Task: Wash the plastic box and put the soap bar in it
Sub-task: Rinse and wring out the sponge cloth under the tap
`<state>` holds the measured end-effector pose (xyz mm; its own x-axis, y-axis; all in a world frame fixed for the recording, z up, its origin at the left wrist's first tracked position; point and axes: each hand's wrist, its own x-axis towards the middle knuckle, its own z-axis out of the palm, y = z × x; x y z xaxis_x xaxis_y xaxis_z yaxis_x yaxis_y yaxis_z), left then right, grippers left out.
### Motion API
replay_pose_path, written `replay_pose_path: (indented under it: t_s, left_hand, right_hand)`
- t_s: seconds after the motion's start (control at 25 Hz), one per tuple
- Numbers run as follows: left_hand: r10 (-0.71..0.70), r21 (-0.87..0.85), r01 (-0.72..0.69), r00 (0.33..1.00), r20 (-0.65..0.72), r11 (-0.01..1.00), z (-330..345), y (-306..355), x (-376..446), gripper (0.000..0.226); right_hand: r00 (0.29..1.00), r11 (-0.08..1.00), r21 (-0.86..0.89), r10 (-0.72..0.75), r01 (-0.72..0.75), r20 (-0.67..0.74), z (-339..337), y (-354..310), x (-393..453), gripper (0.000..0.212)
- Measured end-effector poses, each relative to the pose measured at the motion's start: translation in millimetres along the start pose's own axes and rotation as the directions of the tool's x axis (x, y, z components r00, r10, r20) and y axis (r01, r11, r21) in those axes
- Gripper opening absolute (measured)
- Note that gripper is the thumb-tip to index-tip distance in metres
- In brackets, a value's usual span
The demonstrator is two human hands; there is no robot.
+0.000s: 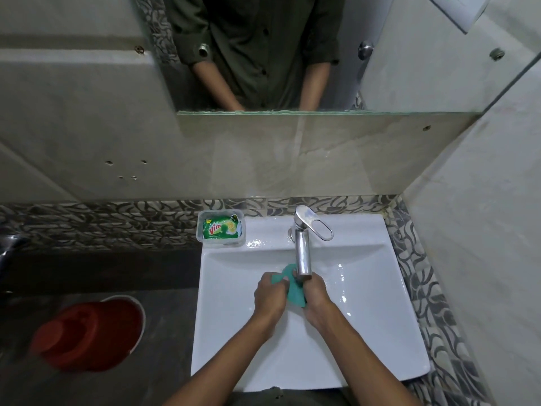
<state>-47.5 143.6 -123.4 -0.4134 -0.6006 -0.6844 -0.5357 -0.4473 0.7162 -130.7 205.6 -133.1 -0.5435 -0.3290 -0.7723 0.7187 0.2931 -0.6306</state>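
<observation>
A clear plastic box [201, 230] stands on the back left corner of the white sink [366, 332]. Inside it lies a green wrapped soap bar [221, 227]. Over the basin, under the chrome tap spout [303, 256], my left hand [270, 294] and my right hand [316, 297] both grip a teal scrub pad [293, 288], which is bunched between them. Both hands are well in front of the box and to its right.
The tap lever [314, 224] points back right. A red bucket [87, 335] sits on the dark floor at the left. A mirror [409, 68] hangs on the tiled wall above the sink. Patterned tiles border the sink at the right.
</observation>
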Motion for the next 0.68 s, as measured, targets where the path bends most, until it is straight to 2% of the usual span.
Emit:
replay_pose_path:
  t_s: [0.08, 0.2, 0.36, 0.52, 0.6, 0.68]
  left_hand:
    - [-0.080, -0.074, 0.087, 0.993, 0.091, 0.993, 1.0, 0.0, 8.9, 0.014]
    - [-0.012, -0.073, 0.013, 1.000, 0.009, 0.997, -0.1, 0.2, 16.1, 0.012]
    - [0.077, -0.005, -0.078, 0.993, -0.090, 0.997, -1.9, -0.5, 22.5, 0.014]
    - [0.202, 0.096, -0.205, 0.978, 0.041, 0.974, 1.7, 4.2, 21.5, 0.013]
    - [0.242, 0.117, -0.257, 0.962, 0.126, 0.959, 4.8, 8.2, 20.3, 0.019]
    - [0.220, 0.140, -0.247, 0.958, 0.183, 0.959, 7.3, 11.9, 20.7, 0.027]
  right_hand:
    - [1.000, 1.000, -0.025, -0.002, 0.002, 0.007, -2.9, 1.4, -1.7, 0.024]
    - [1.000, 0.997, -0.075, -0.012, 0.013, 0.015, -10.1, -0.4, -4.0, 0.030]
    - [0.995, 0.982, -0.167, -0.093, 0.085, -0.042, -27.4, 5.0, 0.9, 0.017]
    - [0.990, 0.975, -0.217, -0.076, 0.049, -0.117, -35.5, 9.3, 6.2, 0.007]
    - [0.986, 0.964, -0.264, -0.085, 0.044, -0.146, -36.0, 5.6, 4.1, 0.015]
    - [0.972, 0.942, -0.327, -0.147, 0.080, -0.185, -37.7, -2.6, -0.2, 0.021]
